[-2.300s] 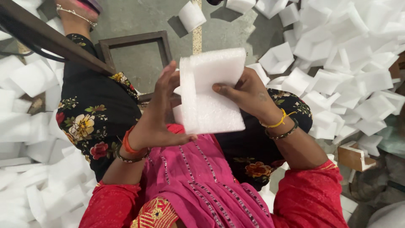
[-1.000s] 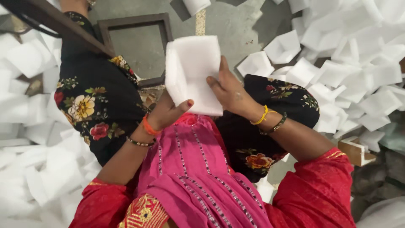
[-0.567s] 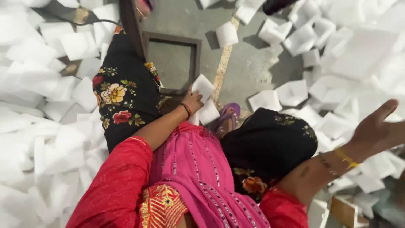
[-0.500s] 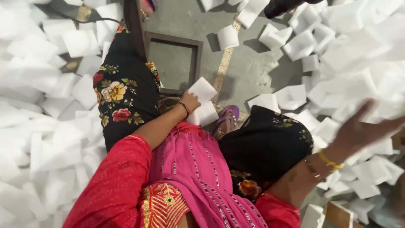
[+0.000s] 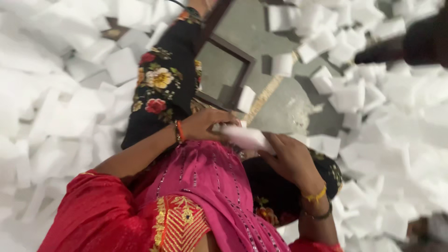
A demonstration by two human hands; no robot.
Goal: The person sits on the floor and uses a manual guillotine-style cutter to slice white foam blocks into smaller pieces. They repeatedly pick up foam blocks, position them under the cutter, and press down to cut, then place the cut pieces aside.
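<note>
The left hand (image 5: 205, 125) and the right hand (image 5: 289, 156) both grip a white foam piece (image 5: 245, 137) held over the pink lap, with a dark frame (image 5: 224, 74) on the floor at twelve o'clock and loose foam pieces (image 5: 396, 116) heaped at three o'clock.

white foam pieces (image 5: 396, 135) crowd both sides; only the grey floor (image 5: 289, 105) by the dark frame (image 5: 224, 70) lies open.

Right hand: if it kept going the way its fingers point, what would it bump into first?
The right hand already touches the white foam piece, and its fingers point toward the left hand holding the other end. So it would probably meet that hand first, though depth is hard to judge.
</note>
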